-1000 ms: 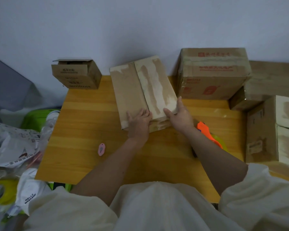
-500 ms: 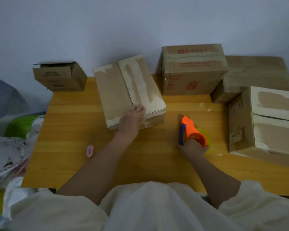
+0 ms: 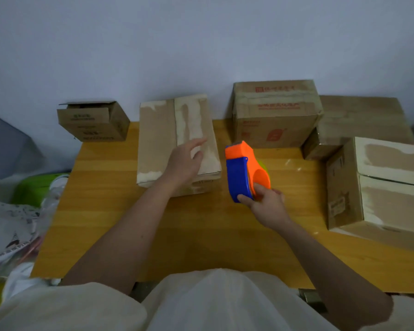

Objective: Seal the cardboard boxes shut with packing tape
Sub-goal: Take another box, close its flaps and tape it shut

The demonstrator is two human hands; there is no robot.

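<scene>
Lifted off the wooden table (image 3: 129, 211) now, the tape dispenser (image 3: 245, 172) is gripped by the right hand (image 3: 267, 204) just beside the flat box (image 3: 163, 139), which the left hand (image 3: 185, 161) steadies with relaxed fingers (press the flaps level before taping the seam).

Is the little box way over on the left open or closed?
Open. The small box has its top flaps up, showing a dark gap inside.

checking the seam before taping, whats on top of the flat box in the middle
The left hand rests with open fingers on the flat box, over its centre seam. Pale torn patches show; no fresh tape is visible. The seam beneath the hand is covered.
</scene>
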